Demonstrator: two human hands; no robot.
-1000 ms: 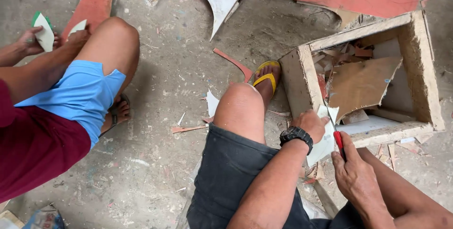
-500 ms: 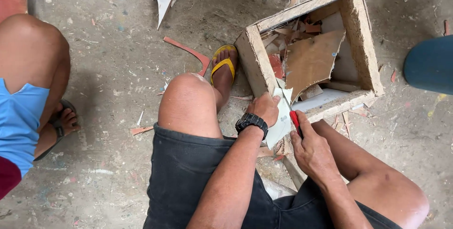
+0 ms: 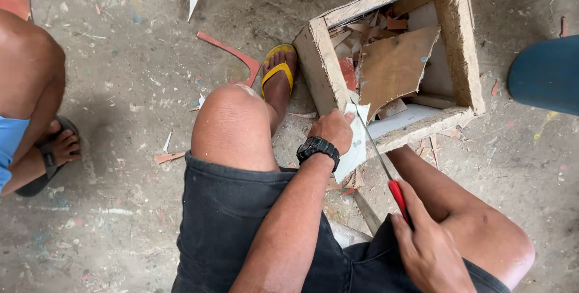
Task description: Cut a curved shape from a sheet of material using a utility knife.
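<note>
Left hand [image 3: 330, 130] pinches the white sheet piece [image 3: 353, 148]; right hand [image 3: 425, 251] clamps a red-handled blade [image 3: 386, 169].
Blade crosses the sheet's right edge; wooden box [image 3: 458, 39] of brown scraps at 12 o'clock.

A yellow sandal [image 3: 278, 71] beside a wooden box [image 3: 459, 33].

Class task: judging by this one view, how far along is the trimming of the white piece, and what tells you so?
Done: offcuts already fill the wooden box and litter the floor. In hand: the left hand grips the white piece while the right hand draws a red-handled blade along its edge. How much trimming is left cannot be told.
</note>
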